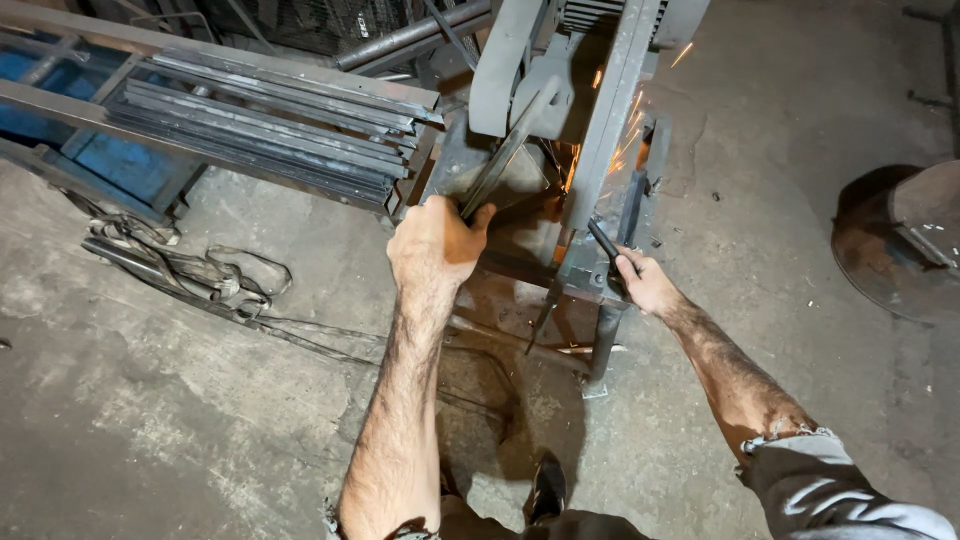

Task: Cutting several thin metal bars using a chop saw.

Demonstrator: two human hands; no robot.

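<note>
My left hand (pixel 435 245) is closed around a dark flat steel bar (pixel 505 160) that slants up into a grey cut-off saw (pixel 560 90). Orange sparks (pixel 620 130) fly from where the blade meets the metal. My right hand (pixel 645 285) grips the saw's black handle (pixel 605 245) at the right side of the machine. The saw rests on a rusty steel stand (pixel 600 340) standing on the concrete floor. My shoe (pixel 547 487) shows below the stand.
A stack of long flat steel bars (pixel 270 115) lies on a metal frame at the upper left. Tangled cable and straps (pixel 190 270) lie on the floor at left. A round rusty metal drum (pixel 905 240) stands at the right edge.
</note>
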